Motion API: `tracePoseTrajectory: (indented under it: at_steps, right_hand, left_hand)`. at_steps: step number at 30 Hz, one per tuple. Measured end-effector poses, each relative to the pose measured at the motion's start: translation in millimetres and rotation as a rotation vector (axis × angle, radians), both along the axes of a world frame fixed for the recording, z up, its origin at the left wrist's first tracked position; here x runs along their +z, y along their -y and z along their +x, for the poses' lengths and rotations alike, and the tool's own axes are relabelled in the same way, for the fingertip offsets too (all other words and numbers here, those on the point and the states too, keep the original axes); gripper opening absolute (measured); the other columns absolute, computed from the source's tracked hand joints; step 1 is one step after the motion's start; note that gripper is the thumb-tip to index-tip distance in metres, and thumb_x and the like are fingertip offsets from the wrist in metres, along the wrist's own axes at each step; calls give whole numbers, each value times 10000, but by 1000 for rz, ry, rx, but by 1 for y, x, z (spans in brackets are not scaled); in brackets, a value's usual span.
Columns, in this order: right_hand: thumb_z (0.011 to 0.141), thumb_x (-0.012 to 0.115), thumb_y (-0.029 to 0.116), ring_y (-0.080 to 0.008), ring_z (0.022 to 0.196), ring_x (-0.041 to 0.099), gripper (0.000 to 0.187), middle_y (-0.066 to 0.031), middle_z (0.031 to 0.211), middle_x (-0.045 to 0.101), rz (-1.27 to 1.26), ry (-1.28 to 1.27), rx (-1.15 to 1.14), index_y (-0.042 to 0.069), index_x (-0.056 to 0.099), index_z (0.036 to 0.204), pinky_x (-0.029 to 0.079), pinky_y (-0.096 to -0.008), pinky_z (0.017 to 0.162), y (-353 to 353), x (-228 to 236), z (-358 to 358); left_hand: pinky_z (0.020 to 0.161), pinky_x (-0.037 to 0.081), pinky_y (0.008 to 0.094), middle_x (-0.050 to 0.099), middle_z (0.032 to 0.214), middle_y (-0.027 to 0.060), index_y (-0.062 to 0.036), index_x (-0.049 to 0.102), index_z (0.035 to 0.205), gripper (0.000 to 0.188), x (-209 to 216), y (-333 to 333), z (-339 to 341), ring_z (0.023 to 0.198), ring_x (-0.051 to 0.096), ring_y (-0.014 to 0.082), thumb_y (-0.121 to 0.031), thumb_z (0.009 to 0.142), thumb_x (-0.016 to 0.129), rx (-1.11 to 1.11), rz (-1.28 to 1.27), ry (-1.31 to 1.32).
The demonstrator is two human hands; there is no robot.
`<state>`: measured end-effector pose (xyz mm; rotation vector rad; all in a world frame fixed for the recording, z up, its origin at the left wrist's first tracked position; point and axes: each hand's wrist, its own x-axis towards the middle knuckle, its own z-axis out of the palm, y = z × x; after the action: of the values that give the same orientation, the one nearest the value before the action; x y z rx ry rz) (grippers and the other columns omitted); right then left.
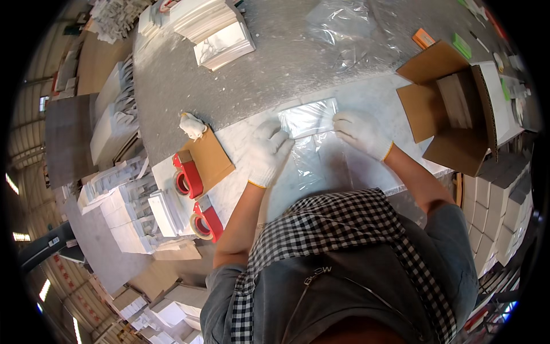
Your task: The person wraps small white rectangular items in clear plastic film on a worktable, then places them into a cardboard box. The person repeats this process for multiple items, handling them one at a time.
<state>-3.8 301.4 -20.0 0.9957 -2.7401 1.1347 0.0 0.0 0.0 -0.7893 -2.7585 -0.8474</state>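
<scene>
Both of my hands wear white knit gloves. In front of me on the pale marble-patterned slab lies a flat white tile-like piece (310,117) inside a clear plastic bag (309,163). The loose end of the bag trails toward my apron. My left hand (266,150) grips the near left corner of the bagged piece, its fingers bent against the edge. At the opposite side, my right hand (362,134) pinches the right edge between thumb and fingers. The plastic shines with glare, so the piece's surface is hard to make out.
An opened cardboard box (458,103) stands at the right with pieces inside. Two red tape dispensers (193,179) and a flat cardboard sheet (211,160) lie at the left. Stacked white pieces (220,40) and clear plastic bags (344,26) sit at the far side.
</scene>
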Motion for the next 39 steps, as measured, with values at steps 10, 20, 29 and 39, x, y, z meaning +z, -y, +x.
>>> tracePoseTrajectory:
  at_steps: [10,20,29,39]
  right_hand:
    - [827,649,76,-312,834,648,69,-82,980,656,-18,-226,-47,72,617,888,533,-421,704,9,-15,2]
    - [804,659,73,-332,814,633,87,-87,966,658,-11,-312,-54,76,618,881,518,-431,706,8,-13,0]
    - [760,709,5,-294,773,660,145,-83,972,682,17,-189,-30,61,653,882,516,-398,635,2,-19,0]
    - [809,678,74,-303,771,636,117,-76,924,636,-63,-171,-10,74,602,898,517,-412,650,2,-12,-2]
  left_hand:
    - [866,526,367,693,1066,152,-17,725,915,126,-11,19,-15,1042,655,261,-120,843,716,373,399,244]
    - [951,493,478,654,1174,151,-59,646,1189,473,17,71,-195,1094,619,370,-298,799,769,414,-234,-316]
    - [990,478,494,642,1277,148,-106,581,1228,699,50,73,-300,1240,586,356,-480,695,837,256,-761,202]
    - [952,479,446,668,1155,154,-92,612,1185,746,45,78,-299,1150,608,357,-514,616,843,223,-836,44]
